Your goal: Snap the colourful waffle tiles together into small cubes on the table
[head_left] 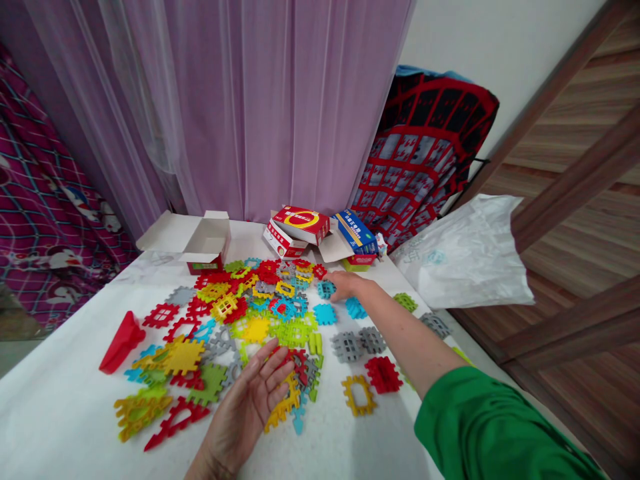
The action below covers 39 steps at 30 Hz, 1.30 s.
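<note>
Hands at work over a heap of plastic interlocking tiles (pixel 260 313) on a white-covered table (pixel 60 413): the left hand (pixel 247 403) lies wide open and palm down, its fingers (pixel 273 373) straight and slightly spread, resting on red and yellow pieces at the near edge of the heap and holding nothing. The right hand (pixel 347 285), on an arm in a green sleeve (pixel 480 427), stretches to the far side of the table, palm down with fingers loosely extended; they reach a small teal tile (pixel 326 289) just to its left, at the heap's far right corner, though whether they pinch it or merely touch it cannot be told. A blue tile (pixel 356 308) lies just beside the wrist on the near side. Between the two hands sit a pair of grey tiles (pixel 357 345), a red tile (pixel 383 373) and a yellow frame tile (pixel 358 395), apart from the heap. A red wedge (pixel 123 341) lies to the far left; an open carton (pixel 207 243) and several medicine boxes (pixel 305 227) stand along the table's back edge before a purple curtain (pixel 260 100), with a white bag (pixel 465 257) at right
</note>
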Each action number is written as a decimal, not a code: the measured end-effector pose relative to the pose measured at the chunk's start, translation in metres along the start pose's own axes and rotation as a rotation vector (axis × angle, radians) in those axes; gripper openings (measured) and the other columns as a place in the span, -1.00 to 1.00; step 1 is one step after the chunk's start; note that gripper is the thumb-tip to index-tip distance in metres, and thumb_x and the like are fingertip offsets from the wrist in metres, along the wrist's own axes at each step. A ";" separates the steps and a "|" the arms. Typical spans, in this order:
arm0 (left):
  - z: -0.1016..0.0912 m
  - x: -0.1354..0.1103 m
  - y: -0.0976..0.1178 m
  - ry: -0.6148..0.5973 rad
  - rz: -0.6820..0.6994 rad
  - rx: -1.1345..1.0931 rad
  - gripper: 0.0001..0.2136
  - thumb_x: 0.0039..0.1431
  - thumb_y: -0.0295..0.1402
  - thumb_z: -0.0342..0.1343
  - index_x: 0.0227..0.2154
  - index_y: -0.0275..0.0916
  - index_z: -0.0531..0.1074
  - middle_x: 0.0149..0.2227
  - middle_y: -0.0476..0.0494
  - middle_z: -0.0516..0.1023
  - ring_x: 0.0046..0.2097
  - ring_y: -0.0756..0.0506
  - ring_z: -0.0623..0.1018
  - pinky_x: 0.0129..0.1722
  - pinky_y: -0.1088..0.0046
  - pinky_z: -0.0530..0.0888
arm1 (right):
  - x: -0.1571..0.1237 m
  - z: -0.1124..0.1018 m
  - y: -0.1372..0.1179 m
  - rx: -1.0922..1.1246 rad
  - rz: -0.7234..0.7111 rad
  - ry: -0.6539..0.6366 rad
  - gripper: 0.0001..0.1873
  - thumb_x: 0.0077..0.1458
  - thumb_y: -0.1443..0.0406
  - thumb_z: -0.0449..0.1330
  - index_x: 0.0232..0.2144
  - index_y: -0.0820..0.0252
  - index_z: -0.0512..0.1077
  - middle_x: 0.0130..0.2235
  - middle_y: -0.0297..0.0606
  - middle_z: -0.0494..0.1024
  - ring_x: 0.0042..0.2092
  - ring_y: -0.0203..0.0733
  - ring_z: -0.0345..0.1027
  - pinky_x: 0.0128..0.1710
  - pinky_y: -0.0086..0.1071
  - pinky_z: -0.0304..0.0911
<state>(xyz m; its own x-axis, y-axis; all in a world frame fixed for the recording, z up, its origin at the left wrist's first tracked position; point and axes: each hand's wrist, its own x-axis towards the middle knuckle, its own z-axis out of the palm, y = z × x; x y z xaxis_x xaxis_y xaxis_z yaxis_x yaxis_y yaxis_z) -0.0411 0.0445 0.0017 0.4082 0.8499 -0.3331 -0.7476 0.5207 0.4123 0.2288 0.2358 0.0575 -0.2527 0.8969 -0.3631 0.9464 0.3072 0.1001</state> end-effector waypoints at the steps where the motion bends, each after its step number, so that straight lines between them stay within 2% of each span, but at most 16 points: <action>1: 0.000 0.000 0.000 -0.001 -0.001 0.000 -0.72 0.24 -0.41 0.02 -0.01 -0.20 0.44 -0.03 -0.17 0.58 -0.07 -0.12 0.59 -0.20 0.45 0.57 | 0.000 0.000 0.000 0.001 0.002 0.000 -0.21 -0.17 0.20 0.30 0.17 0.08 0.26 0.13 -0.10 0.39 0.09 0.07 0.31 0.02 -0.23 0.26; 18: -0.002 0.001 0.000 -0.017 -0.011 0.005 -0.62 0.25 -0.40 0.00 0.13 -0.15 0.33 -0.03 -0.16 0.58 -0.06 -0.10 0.59 -0.20 0.47 0.57 | 0.001 0.001 -0.001 0.019 0.012 0.001 -0.24 -0.19 0.21 0.32 0.13 0.11 0.31 0.10 -0.09 0.42 0.06 0.07 0.34 -0.01 -0.26 0.27; 23: -0.004 0.002 0.000 -0.027 -0.006 -0.001 -0.65 0.24 -0.41 0.02 0.08 -0.16 0.37 -0.02 -0.16 0.58 -0.06 -0.11 0.59 -0.19 0.46 0.57 | -0.006 -0.009 0.003 0.061 0.018 0.015 -0.21 -0.19 0.24 0.32 0.16 0.14 0.27 0.08 -0.10 0.45 0.00 0.01 0.39 -0.09 -0.33 0.31; 27: -0.005 0.002 0.001 -0.043 -0.011 0.003 -0.58 0.24 -0.41 0.01 0.16 -0.14 0.28 -0.02 -0.17 0.58 -0.06 -0.09 0.59 -0.19 0.49 0.56 | -0.017 -0.026 0.018 0.104 0.044 0.077 -0.39 -0.07 0.31 0.22 0.11 0.10 0.34 0.06 -0.22 0.48 0.00 -0.12 0.40 -0.10 -0.43 0.29; 31: -0.006 0.004 0.002 -0.059 0.000 0.012 -0.52 0.24 -0.43 0.01 0.23 -0.11 0.19 -0.02 -0.17 0.58 -0.06 -0.08 0.59 -0.19 0.51 0.56 | -0.027 -0.036 0.029 0.111 0.104 0.168 -0.57 0.04 0.33 0.12 0.00 0.05 0.45 0.00 -0.28 0.53 -0.02 -0.12 0.41 -0.09 -0.40 0.28; 39: -0.009 0.004 0.003 -0.065 0.015 0.054 -0.51 0.24 -0.48 -0.01 0.23 -0.09 0.18 0.00 -0.17 0.57 -0.04 -0.09 0.58 -0.18 0.52 0.56 | -0.029 -0.025 0.011 0.105 0.125 0.206 -0.68 0.05 0.29 0.13 -0.14 -0.04 0.54 -0.09 -0.35 0.59 -0.04 -0.11 0.42 -0.13 -0.39 0.28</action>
<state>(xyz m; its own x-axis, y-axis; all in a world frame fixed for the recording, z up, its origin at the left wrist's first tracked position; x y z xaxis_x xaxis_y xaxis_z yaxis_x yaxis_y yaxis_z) -0.0463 0.0486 -0.0061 0.4316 0.8602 -0.2715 -0.7252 0.5099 0.4627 0.2416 0.2208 0.0927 -0.1575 0.9750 -0.1565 0.9859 0.1644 0.0319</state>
